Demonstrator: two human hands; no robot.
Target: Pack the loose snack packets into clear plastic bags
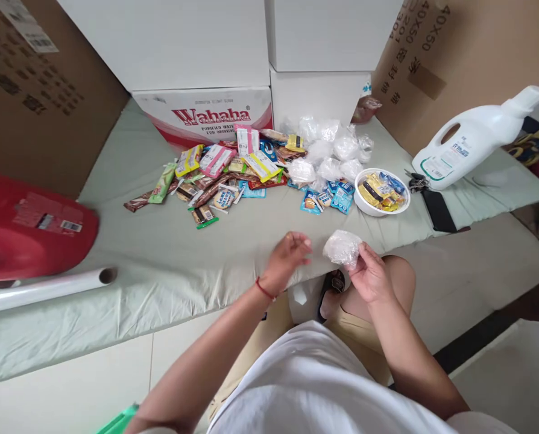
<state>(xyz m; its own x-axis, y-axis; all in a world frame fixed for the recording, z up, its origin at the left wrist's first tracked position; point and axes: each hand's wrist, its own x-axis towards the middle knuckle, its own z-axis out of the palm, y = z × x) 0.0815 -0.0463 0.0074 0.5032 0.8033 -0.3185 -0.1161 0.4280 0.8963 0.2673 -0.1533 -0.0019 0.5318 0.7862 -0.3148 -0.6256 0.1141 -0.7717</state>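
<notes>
My right hand (372,278) pinches a bundle of crumpled clear plastic film (342,247) at its right edge, over the front of the covered table. To its left, my left hand (288,256) hovers with fingers loosely curled and apart; nothing shows in it, and it is slightly blurred. Beyond the hands are similar clear plastic bundles (345,147) in a heap. Left of that heap spreads a pile of wrapped snacks (217,161) in many colours. Several blue snack packets (342,198) lie in front of the bundles, beside a white bowl (363,208) holding yellow and blue packets.
A white detergent bottle (471,135) stands at the right, near keys (416,182) and a black phone-like object (438,211). White boxes (206,114) line the back. At the left are a red container (29,226) and a roll of film (47,289). Cardboard panels (43,90) flank both sides.
</notes>
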